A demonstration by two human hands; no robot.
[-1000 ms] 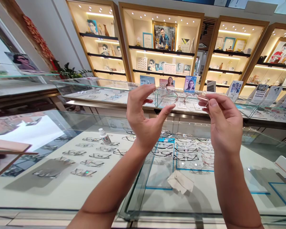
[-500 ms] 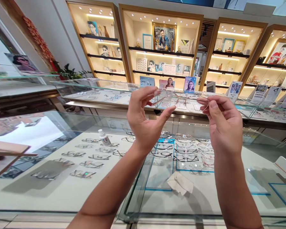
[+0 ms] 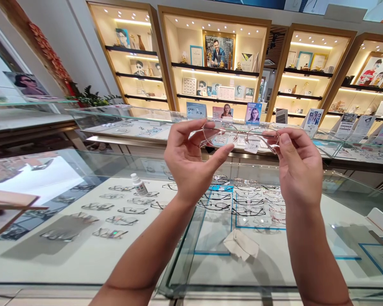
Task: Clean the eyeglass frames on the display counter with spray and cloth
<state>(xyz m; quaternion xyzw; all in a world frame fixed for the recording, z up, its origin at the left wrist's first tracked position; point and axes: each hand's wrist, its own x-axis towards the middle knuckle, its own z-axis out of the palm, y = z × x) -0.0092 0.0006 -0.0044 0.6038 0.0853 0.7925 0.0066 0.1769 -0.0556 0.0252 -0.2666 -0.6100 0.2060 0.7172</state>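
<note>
A pair of thin metal-rimmed eyeglasses (image 3: 241, 133) is held up in front of me above the glass counter. My left hand (image 3: 190, 159) has its curled fingers at the left end of the frame, the thumb apart and stretched toward the nose bridge. Pinched between thumb and fingers of my right hand (image 3: 300, 161) is the right end. A small pale tag shows by the right lens. Below the hands, on the counter, lies a crumpled beige cloth (image 3: 241, 245). To the left stands a white bottle (image 3: 139, 185) with a printed label.
Rows of eyeglasses (image 3: 249, 211) fill the glass display case (image 3: 178, 272) under my hands, with more rows (image 3: 121, 221) on the left. A wooden-edged object (image 3: 12, 202) juts in at the left. Across from me are another glass counter (image 3: 121, 140) and lit shelves (image 3: 215, 70).
The eyeglasses have tilted, so the temples and a small tag now show below the rims. My left hand has shifted slightly left and down; my right hand has barely moved.
</note>
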